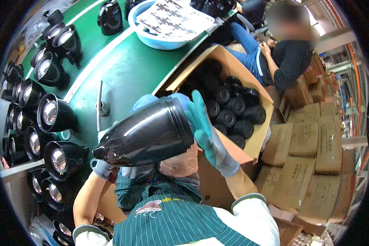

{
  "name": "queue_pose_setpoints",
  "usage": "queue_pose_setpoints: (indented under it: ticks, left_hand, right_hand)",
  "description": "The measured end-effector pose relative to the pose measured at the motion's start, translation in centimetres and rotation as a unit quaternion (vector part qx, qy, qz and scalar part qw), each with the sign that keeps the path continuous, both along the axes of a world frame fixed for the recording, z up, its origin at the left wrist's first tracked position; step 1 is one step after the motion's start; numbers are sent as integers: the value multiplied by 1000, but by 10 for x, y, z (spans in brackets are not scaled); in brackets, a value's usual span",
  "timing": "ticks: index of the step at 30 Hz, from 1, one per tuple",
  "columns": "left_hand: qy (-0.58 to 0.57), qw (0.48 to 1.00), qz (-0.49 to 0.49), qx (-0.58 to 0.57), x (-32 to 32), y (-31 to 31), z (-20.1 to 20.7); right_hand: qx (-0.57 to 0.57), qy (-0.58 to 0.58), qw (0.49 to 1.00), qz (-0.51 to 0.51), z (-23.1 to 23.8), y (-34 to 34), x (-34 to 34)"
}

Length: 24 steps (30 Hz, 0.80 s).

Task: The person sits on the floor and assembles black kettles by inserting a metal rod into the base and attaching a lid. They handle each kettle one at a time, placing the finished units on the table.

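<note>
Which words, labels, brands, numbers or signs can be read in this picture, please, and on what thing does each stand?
Pinstriped green apron: short yellow lettering, small and slanted; I leave its wording unquoted.
Stacked cardboard boxes: dark printed characters, too small and blurred to read.
Black tapered housing: no lettering that I can make out.
</note>
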<state>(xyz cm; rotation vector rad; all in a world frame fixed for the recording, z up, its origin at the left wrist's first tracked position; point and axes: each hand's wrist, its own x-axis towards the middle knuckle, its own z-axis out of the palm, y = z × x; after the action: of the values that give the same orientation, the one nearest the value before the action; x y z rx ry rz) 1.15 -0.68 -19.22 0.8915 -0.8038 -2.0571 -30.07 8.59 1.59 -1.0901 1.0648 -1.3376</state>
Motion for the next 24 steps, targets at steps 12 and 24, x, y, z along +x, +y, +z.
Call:
queue_pose_setpoints:
  ticks: [12, 24]
  left_hand:
    - [137, 940, -274, 151, 11, -16, 12]
    - [-291, 738, -23, -609, -23, -16, 181]
  right_hand:
    - [-285, 307, 908, 18, -10, 7, 12]
    - [-47, 82, 995, -18, -71, -2, -11]
